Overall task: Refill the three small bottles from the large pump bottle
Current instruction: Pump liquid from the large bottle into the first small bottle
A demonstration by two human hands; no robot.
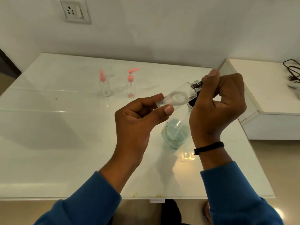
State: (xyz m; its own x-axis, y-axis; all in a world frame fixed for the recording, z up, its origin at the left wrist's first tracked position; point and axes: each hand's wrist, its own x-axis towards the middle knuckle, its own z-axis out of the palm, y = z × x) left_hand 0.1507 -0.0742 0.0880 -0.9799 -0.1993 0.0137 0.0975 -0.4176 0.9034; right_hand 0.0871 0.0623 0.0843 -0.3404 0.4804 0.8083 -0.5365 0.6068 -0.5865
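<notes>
On the table [65,143], at the back, stand two small bottles [105,88] with pink tops, both nearly empty. The left hand [138,117] pinches the base of a third small bottle [177,96], held tilted. The right hand [217,101] grips at its threaded neck, just above the large pump bottle [174,133]. It seems the cap work is in hand; next the open mouth must meet the pump nozzle.

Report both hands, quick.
Left hand: pinching the base of the small bottle.
Right hand: fingers curled at the bottle's threaded neck.
</notes>
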